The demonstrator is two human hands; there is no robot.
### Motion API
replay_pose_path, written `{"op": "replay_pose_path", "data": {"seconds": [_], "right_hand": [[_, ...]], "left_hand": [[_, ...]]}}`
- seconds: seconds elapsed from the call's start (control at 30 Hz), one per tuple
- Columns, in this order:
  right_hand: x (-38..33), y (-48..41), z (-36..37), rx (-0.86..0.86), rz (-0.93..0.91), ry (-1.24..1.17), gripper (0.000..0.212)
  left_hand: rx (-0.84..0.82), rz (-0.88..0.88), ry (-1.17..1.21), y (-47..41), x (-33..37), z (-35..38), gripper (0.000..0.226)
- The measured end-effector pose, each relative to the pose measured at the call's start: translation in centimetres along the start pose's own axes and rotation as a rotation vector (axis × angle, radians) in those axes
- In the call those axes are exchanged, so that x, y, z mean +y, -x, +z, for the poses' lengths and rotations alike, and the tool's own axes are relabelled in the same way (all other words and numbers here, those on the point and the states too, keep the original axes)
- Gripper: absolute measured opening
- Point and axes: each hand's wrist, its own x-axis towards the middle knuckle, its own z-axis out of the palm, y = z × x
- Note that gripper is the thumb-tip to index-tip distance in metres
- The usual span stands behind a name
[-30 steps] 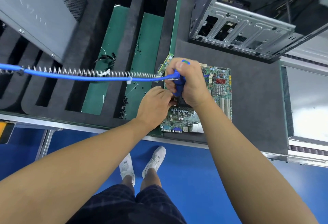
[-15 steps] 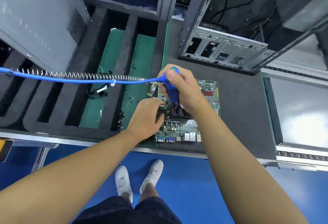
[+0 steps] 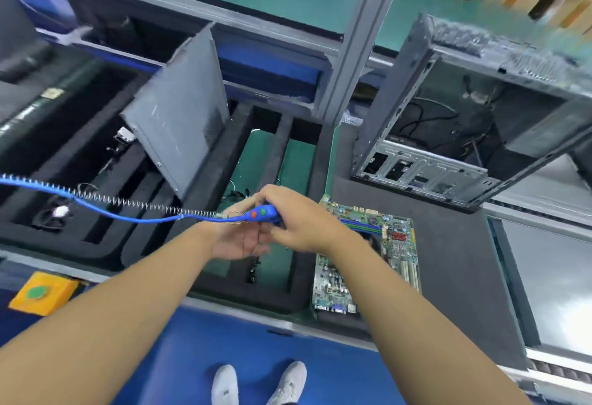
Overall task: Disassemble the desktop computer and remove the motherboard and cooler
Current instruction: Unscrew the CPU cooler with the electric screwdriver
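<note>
Right hand's (image 3: 307, 222) grip wraps the blue electric screwdriver (image 3: 262, 213); left hand (image 3: 238, 242) lies open, palm up, beneath it. Motherboard (image 3: 397, 238) lies at four o'clock on the table (image 3: 448, 260).

Looked like an electronics teardown station on a factory line, not an office. Evidence: grey metal frame post (image 3: 355, 52), black foam tray (image 3: 275, 154) with cut compartments on the table (image 3: 224, 303), gutted computer case (image 3: 423, 174), bare motherboard (image 3: 397, 244), blue electric screwdriver (image 3: 264, 212) on a spring-wrapped cable (image 3: 128, 206), yellow control box (image 3: 40, 292) with a green button, and a blue painted floor (image 3: 224, 340).
</note>
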Motion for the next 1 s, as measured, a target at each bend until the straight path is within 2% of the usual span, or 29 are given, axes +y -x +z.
{"op": "replay_pose_path", "data": {"seconds": [0.13,0.23,0.3,0.37,0.43,0.5,0.53,0.6,0.63,0.7,0.77,0.83,0.9,1.0], "right_hand": [[-1.1,-3.1,2.7,0.094,-0.184,0.295,0.031],[-1.7,-4.5,4.7,0.157,-0.214,0.350,0.032],[-1.7,-5.2,5.5,0.099,-0.223,0.335,0.043],[-1.7,-6.1,5.8,-0.040,-0.227,0.190,0.058],[-2.1,-7.2,6.2,-0.160,-0.201,-0.039,0.062],[-3.0,-8.9,7.3,-0.089,-0.130,-0.256,0.048],[-3.7,-10.0,8.0,0.005,-0.048,-0.366,0.037],[-5.0,-12.3,9.5,0.138,0.231,-0.591,0.013],[-5.7,-13.5,10.2,0.098,0.377,-0.701,0.002],[-7.1,-15.5,12.0,-0.080,0.582,-0.870,0.018],[-8.6,-17.3,13.8,-0.201,0.603,-0.889,0.033],[-10.5,-18.9,15.7,-0.237,0.562,-0.841,0.047],[-12.7,-20.5,17.6,-0.243,0.562,-0.831,0.042],[-16.5,-23.2,20.6,-0.246,0.559,-0.819,0.028]], "left_hand": [[0.112,0.045,0.025,3.4,1.9,-1.2,0.016],[0.169,0.061,-0.027,5.3,2.8,-2.1,0.007],[0.204,0.060,0.029,6.3,3.1,-2.9,0.012],[0.249,0.075,0.171,7.4,3.3,-3.7,0.014],[0.314,0.106,0.259,8.7,3.3,-4.9,0.010],[0.437,0.128,0.180,9.9,3.0,-6.5,0.017],[0.505,0.149,0.152,10.4,2.8,-7.3,0.025],[0.600,0.222,0.195,11.7,2.4,-8.6,0.034],[0.618,0.268,0.227,12.4,2.3,-9.2,0.033],[0.623,0.342,0.265,14.0,1.7,-10.3,0.017],[0.630,0.409,0.294,15.8,1.2,-11.6,0.019],[0.668,0.453,0.319,17.9,0.9,-13.1,0.015],[0.692,0.466,0.352,20.3,0.6,-14.9,0.011],[0.700,0.487,0.443,24.6,0.4,-18.1,0.022]]}}
